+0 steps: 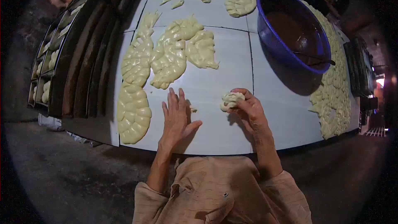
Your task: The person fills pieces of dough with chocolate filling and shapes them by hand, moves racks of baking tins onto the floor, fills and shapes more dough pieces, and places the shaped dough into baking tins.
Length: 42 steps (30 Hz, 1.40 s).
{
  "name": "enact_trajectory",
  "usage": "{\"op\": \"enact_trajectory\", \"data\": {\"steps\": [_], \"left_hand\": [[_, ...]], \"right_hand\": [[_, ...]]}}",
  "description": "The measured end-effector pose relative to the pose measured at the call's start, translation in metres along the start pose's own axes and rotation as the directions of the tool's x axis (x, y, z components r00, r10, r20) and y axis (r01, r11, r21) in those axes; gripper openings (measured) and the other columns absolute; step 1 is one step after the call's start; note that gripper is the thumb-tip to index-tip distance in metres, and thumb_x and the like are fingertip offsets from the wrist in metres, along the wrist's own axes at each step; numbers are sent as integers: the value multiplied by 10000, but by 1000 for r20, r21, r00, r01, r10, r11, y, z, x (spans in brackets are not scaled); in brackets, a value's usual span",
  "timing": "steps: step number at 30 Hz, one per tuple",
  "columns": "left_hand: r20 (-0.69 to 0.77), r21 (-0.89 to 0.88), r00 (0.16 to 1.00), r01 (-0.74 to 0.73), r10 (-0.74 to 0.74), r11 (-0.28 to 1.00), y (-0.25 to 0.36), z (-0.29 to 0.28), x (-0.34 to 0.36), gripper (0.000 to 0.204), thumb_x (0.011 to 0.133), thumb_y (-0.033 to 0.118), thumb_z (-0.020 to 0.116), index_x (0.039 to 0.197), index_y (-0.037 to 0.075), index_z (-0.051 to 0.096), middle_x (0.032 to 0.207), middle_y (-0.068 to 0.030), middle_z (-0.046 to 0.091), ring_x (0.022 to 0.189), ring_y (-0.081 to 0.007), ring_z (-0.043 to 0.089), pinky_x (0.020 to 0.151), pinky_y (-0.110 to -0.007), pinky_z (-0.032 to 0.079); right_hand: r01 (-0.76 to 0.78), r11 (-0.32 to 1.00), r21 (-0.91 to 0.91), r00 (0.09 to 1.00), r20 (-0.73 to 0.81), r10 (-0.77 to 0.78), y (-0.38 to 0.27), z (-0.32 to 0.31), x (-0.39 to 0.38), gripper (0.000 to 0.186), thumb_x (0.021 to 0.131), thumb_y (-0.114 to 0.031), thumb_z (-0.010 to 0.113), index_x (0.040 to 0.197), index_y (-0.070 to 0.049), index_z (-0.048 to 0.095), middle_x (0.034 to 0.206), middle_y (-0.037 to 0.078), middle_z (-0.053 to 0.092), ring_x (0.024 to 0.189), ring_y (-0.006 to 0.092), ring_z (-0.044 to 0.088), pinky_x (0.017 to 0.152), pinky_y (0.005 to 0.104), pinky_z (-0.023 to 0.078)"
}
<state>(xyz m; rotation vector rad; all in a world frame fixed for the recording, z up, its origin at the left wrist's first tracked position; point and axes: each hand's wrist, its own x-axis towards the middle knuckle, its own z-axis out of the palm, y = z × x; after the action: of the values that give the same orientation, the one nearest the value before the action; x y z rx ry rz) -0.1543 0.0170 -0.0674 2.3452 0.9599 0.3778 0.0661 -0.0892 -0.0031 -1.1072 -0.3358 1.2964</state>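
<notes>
The left hand (176, 116) is lying flat on the white table (224, 132), palm down, fingers stretched out and close together, thumb spread to the side, holding nothing. Just beside it, the right hand (248, 108) is gripping a small lump of dough (230, 99), its fingers curled and clamped around the pale piece, which is resting on the table top. A tiny crumb of dough (193, 109) is lying between the two hands. Farther out, rows of joined dough pieces (166, 56) are lying across the table. Beyond the right hand, a blue bowl (269, 29) is holding dark brown filling (296, 33).
</notes>
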Motion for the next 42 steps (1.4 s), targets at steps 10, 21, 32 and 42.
{"op": "enact_trajectory", "data": {"steps": [10, 21, 32, 42], "left_hand": [[183, -751, 961, 273, -208, 601, 96, -1, 35, 284, 889, 176, 720, 1062, -49, 706, 973, -99, 724, 877, -138, 662, 799, -285, 532], [-110, -870, 992, -126, 61, 477, 155, 44, 73, 941, 897, 471, 644, 1551, 37, 125, 1477, -232, 395, 1329, -341, 437, 1048, -437, 398], [-99, -986, 990, -111, 96, 128, 229, 124, 110, 1103, 709, 379, 860, 1511, -32, 222, 1303, -238, 585, 1196, -275, 580, 956, -356, 503], [343, -839, 936, 341, -74, 424, 189, 91, 125, 416, 964, 113, 611, 1346, -15, 509, 1166, -183, 659, 1029, -192, 648, 892, -298, 526]], "right_hand": [[28, 789, -614, 988, -101, -114, 2, -1, -16, 265, 972, -263, 584, 1164, -85, 629, 999, 112, 663, 739, 212, 676, 616, 327, 573], [361, 494, -791, 752, -67, -656, -33, -49, -38, 217, 825, -103, 745, 1027, -34, 701, 979, 100, 691, 932, 225, 656, 810, 337, 528], [626, 676, -390, 776, 219, -592, -124, -93, -30, 161, 953, -124, 623, 1069, -24, 576, 984, 47, 622, 881, 108, 616, 788, 252, 517], [122, 369, -921, 979, 51, -197, -235, -204, 120, 255, 878, -253, 619, 994, -26, 613, 933, 100, 674, 892, 186, 645, 745, 356, 497]]}}
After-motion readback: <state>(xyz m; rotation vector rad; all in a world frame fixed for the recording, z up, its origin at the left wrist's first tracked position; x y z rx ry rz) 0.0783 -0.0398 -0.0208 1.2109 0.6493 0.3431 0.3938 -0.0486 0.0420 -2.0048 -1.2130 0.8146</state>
